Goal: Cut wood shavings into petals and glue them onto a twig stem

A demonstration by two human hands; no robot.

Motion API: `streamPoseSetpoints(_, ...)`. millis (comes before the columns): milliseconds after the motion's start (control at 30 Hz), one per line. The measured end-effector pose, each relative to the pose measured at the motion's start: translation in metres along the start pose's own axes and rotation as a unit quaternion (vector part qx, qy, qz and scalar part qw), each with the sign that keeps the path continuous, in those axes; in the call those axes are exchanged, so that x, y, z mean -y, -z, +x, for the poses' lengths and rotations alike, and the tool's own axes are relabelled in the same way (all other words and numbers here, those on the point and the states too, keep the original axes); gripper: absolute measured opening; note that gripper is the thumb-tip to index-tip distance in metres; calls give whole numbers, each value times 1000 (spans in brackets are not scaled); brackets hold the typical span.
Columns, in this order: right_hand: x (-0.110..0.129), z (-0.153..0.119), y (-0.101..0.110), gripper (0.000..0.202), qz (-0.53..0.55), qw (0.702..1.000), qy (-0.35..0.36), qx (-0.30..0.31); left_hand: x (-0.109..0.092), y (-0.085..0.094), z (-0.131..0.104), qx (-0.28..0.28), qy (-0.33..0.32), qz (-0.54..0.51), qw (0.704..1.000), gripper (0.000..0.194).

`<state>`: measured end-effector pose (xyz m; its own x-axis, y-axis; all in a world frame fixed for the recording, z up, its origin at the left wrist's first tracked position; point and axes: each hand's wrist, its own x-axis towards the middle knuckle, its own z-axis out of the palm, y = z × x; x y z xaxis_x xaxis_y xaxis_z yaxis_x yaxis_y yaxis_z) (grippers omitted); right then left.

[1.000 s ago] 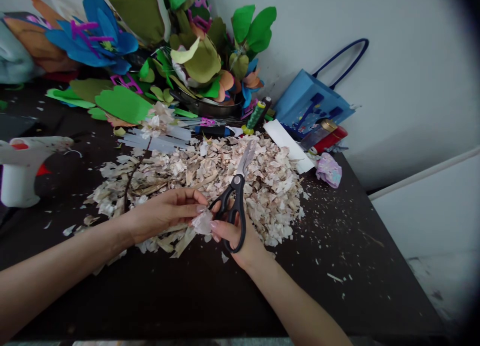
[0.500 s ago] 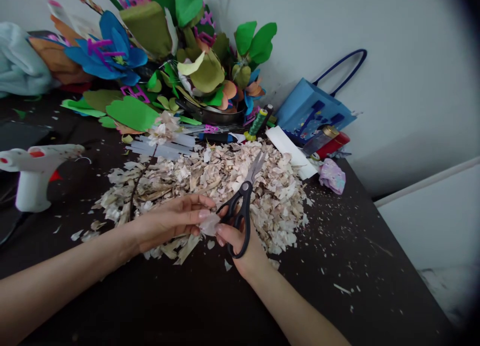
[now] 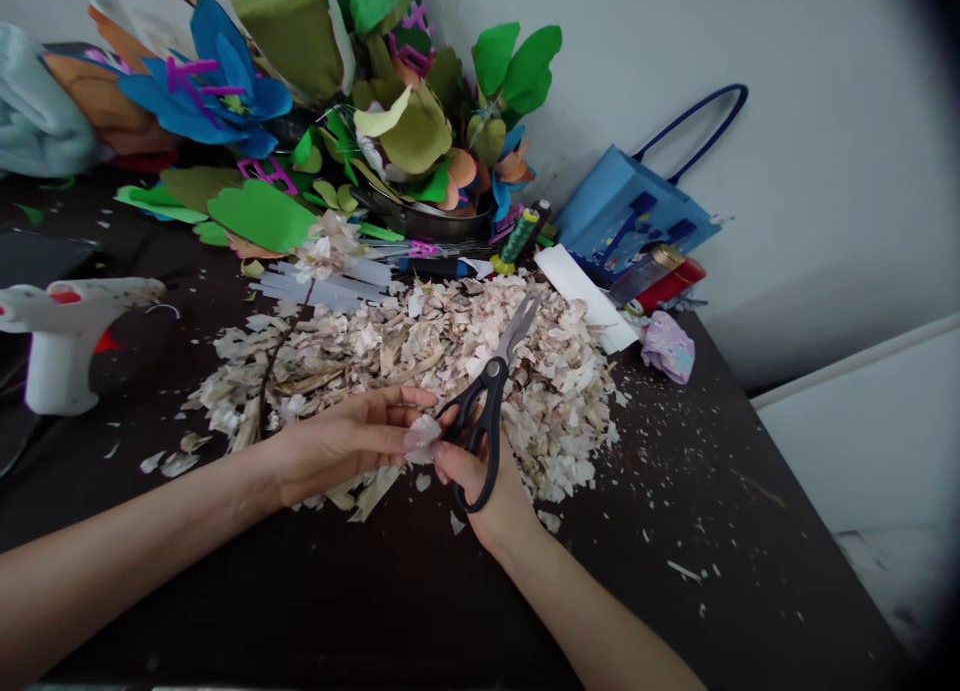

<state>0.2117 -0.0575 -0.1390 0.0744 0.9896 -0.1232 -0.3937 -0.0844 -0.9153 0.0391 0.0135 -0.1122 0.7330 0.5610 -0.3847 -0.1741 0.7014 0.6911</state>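
My left hand (image 3: 352,441) pinches a small pale, translucent petal-like piece (image 3: 422,437) between thumb and fingers. The thumb and fingertips of my right hand (image 3: 480,481) touch the other side of this piece. Black-handled scissors (image 3: 493,381) hang on my right hand, with its fingers at the handle loops and the blades pointing up and away, nearly closed. Both hands are over the near edge of a broad heap of dry, pale petal-like flakes (image 3: 420,341). On the heap's left lies a thin brown stem (image 3: 277,356) topped by a pale flower (image 3: 330,246).
A white glue gun (image 3: 67,341) stands left on the dark table (image 3: 337,601). Behind the heap are translucent sticks (image 3: 322,286), a green thread spool (image 3: 517,239) and felt flowers (image 3: 247,81). A blue bag (image 3: 630,211) leans at the wall; a crumpled purple cloth (image 3: 667,346) lies right.
The pale piece has turned slightly between my fingertips and now looks more crumpled. My hands and the scissors keep nearly the same place; the camera view has shifted a little.
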Motion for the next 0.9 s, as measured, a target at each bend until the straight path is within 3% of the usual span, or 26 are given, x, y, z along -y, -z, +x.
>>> streamPoseSetpoints(167,0,-1,1,26,-1,1000,5,-8,2,3,2,-27,3,-2,1000,48)
streamPoseSetpoints(467,1,0,-1,26,-2,1000,14,-26,5,0,1,-2,-52,57,997,55)
streamPoseSetpoints(900,8,1,-8,28,-3,1000,1,-19,2,-1,1,-29,-4,12,999,49)
